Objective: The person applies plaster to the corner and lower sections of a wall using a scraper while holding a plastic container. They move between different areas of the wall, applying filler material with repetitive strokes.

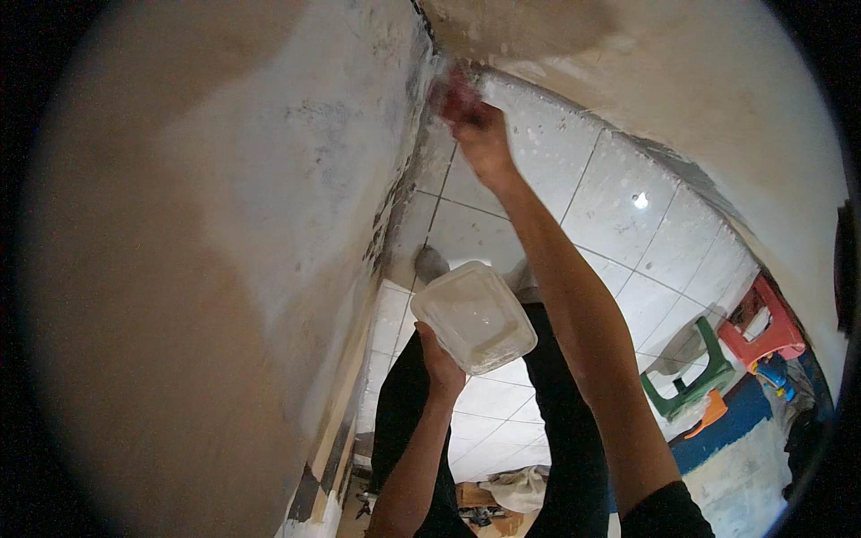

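My left hand (pixel 439 366) is closed on the side of a whitish translucent plastic tub (pixel 432 309), square with rounded corners, held above the floor between my legs. Something pale and wet lies inside it. My right hand (pixel 485 143) reaches far forward to the corner where two walls meet the floor. Its fingers are closed round a dark red object (pixel 458 93), smeared by motion, so its kind cannot be told. That object is at the foot of the corner; whether it touches the wall is unclear.
A patchy plastered wall (pixel 296 179) rises close on my left, another wall (pixel 717 72) ahead and right. White floor tiles (pixel 547 170) carry pale splashes. At the right stand a green stool (pixel 717 368) and a red stool (pixel 778 332). Behind me lies a pale cloth (pixel 520 489).
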The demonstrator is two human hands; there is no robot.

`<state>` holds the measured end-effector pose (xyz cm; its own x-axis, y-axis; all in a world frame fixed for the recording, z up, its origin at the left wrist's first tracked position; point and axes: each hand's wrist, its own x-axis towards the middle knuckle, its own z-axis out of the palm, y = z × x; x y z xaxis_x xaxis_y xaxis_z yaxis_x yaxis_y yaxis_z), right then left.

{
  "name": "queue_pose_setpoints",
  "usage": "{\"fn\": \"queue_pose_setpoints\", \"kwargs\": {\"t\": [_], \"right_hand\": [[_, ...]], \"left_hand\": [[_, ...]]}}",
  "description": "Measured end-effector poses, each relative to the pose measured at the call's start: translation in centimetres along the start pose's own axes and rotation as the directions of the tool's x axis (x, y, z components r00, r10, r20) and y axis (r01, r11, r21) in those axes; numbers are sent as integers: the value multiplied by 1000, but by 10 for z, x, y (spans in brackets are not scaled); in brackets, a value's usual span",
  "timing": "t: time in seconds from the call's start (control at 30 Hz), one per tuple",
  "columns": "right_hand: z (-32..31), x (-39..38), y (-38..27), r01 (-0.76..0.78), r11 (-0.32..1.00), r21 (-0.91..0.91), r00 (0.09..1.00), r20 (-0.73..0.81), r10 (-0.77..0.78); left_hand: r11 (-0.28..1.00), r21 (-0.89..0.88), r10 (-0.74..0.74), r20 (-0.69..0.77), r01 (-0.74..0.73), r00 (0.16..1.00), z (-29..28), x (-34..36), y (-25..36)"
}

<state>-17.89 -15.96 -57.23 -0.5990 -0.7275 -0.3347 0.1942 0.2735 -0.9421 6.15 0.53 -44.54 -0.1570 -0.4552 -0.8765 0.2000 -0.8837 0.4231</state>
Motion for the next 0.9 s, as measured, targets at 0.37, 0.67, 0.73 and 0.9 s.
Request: {"fn": "queue_pose_setpoints", "kwargs": {"t": [0.37,0.67,0.73,0.9], "right_hand": [[28,-33,-1,-49,934,-354,992,-124,5],[72,-81,-75,117,952,-281,992,-18,-127],[61,-90,-68,163,953,-256,981,-60,-184],[48,-6,-14,-64,933,-353,961,-273,-38]], "left_hand": [[989,-151,-9,-11,7,1000,-34,-7,-2],[999,7,42,-89,-42,995,-55,-12,1],[999,11,40,-58,-40,997,-54,-11,0],[995,-93,23,-55,-28,998,-41,-7,-3]]}}
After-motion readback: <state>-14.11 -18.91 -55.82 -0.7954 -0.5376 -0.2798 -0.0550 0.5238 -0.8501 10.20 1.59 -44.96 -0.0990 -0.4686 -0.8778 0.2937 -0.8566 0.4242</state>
